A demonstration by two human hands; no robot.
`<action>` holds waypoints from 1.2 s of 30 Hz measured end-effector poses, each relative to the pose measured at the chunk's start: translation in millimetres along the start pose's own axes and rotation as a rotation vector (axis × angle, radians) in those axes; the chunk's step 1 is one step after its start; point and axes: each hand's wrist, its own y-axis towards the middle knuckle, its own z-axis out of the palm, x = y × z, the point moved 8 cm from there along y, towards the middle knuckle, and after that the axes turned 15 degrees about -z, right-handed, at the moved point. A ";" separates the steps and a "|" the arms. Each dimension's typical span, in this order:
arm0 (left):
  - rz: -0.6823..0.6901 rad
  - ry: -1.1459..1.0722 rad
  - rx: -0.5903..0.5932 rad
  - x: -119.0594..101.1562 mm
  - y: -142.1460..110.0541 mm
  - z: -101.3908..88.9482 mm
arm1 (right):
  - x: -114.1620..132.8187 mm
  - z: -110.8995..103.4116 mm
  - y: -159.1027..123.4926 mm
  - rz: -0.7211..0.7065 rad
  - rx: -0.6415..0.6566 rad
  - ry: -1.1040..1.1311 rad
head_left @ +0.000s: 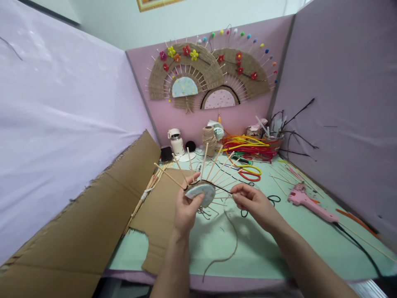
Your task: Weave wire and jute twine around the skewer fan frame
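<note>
My left hand (186,207) grips a small half-round fan base (206,193) covered in pale blue patterned fabric, its thumb pressed on the front. Thin wooden sticks (204,159) fan out from the curved edge. A black cord (221,188) runs along that edge and stretches to the right. My right hand (252,203) pinches the cord between thumb and fingertips, a short way from the base. Loops of the same cord (274,200) lie on the table beyond this hand. Below the base hangs a strand of brown twine (236,238).
A pink glue gun (313,207) lies at the right, its cable trailing forward. Scissors (249,171), a twine spool (209,140), a white bottle (176,142) and coloured pipe cleaners (248,145) are at the back. Cardboard (155,207) lies left. Two decorated fans (186,62) hang behind.
</note>
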 end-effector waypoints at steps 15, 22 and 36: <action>-0.053 -0.083 0.011 -1.7 2.8 6.1 | -14.3 -76.5 -9.0 0.092 -0.145 -0.028; -0.060 -0.106 0.027 -3.9 1.8 10.5 | 7.5 -91.6 6.6 0.051 -0.236 -0.011; -0.075 -0.124 0.022 -3.4 2.2 8.4 | 135.1 -49.3 77.7 -0.301 -0.140 0.156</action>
